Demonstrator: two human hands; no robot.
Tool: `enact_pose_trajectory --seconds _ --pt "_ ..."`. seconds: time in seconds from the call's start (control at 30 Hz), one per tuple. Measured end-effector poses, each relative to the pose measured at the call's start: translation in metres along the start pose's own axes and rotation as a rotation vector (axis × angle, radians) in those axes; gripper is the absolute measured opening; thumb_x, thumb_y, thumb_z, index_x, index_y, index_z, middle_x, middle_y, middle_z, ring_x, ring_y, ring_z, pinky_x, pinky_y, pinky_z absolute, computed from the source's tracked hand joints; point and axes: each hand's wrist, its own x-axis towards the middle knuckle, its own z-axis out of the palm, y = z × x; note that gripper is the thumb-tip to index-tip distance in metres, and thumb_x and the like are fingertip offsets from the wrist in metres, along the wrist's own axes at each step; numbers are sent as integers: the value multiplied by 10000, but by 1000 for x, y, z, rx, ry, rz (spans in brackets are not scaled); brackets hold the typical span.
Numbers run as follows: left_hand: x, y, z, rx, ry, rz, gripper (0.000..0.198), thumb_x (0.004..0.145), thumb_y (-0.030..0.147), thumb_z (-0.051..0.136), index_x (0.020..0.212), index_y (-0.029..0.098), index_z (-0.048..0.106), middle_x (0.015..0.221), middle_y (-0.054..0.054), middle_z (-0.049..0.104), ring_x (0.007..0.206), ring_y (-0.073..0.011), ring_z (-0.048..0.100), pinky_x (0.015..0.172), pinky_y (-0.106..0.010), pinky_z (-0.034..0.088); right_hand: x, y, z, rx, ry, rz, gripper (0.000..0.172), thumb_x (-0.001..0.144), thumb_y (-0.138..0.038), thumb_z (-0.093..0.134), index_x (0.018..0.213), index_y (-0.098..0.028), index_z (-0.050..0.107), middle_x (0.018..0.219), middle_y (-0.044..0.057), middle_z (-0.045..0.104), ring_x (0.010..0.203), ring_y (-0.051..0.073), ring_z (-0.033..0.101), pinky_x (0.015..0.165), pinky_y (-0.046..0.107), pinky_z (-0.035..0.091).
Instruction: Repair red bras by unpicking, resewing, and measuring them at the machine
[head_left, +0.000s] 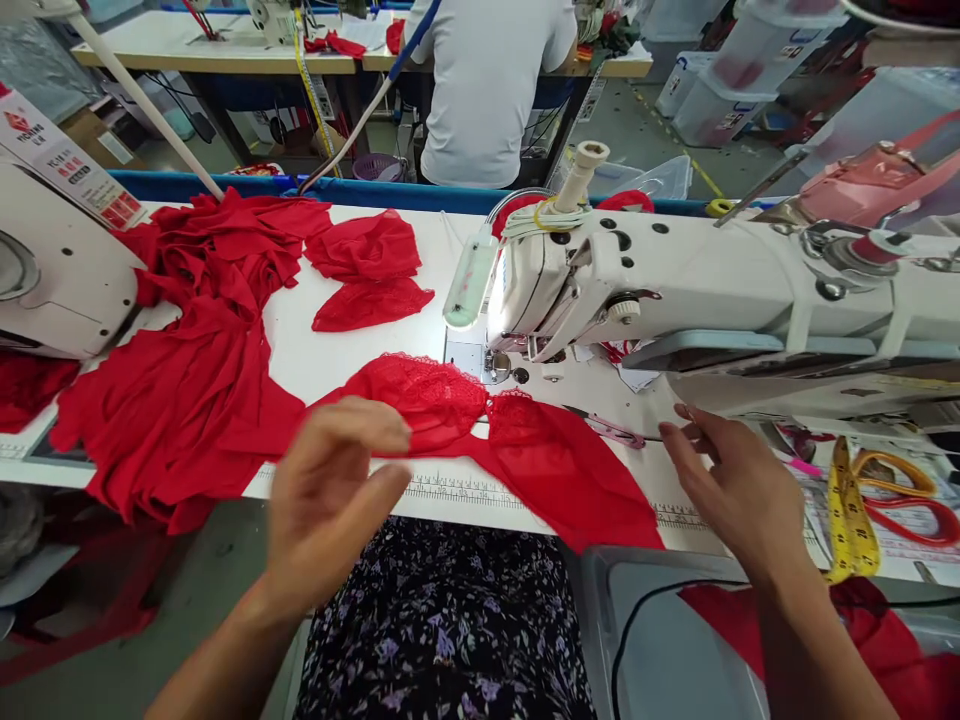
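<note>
Head view: left hand [330,500] spread near red lace [424,400] and table edge [450,502]; right hand [742,490], well apart, grip unclear.

Floor [637,140]: grey, yellow line [678,141]
Far counter [142,30]: pale top, dark legs [570,130]
Bins [724,112]: clear, stacked, back right

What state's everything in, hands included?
Left hand: open, nothing visible in it
Right hand: fingers curled, contents unclear
Red lace piece: spread out
Red fabric pile: crumpled
Right sewing machine: running or stopped, unclear
Yellow tape measure: looped
Grey bin: open-topped
</note>
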Motion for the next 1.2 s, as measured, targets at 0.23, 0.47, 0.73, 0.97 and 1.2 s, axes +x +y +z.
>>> enact_pose_trajectory --seconds 0.23,0.47,0.73,0.97,1.2 --pt "14 -81 26 272 -459 436 264 958 88 520 1180 177 631 1149 -96 669 1155 -193 603 1025 -393 515 47 0 16 -184 -171 -148 280 941 -211 485 1113 -133 691 922 151 675 918 276 619 745 356 491" --pt "0 -86 44 444 -555 435 303 978 151 518 1257 210 620 1326 -130 574 1326 -238 495 1157 -586 353 14 -95 19 105 1 -366 305 970 -150 462 1219 -135 638 1164 162 673 1097 267 613 925 412 536" --pt "-20 -74 49 643 -597 407 387 975 239 553 1360 271 551 1418 -135 499 1388 -313 406 1124 -681 323 6 -79 35 365 -392 -661 538 978 -364 543 1477 -196 430 1457 109 534 1357 261 483 1105 504 467" --pt "2 -68 55 548 -487 571 266 965 202 563 1225 190 620 1258 -114 633 1268 -255 539 1128 -541 423 8 -107 30 581 -221 -594 294 975 -137 494 1218 -199 648 1183 77 697 1131 206 623 988 406 556" --pt "2 -84 51 525 -659 539 344 982 241 545 1323 204 567 1390 -127 565 1317 -275 503 1139 -589 365 9 -105 43 506 -248 -709 221 973 -171 532 1125 -225 683 1173 52 707 1089 209 632 971 412 525"
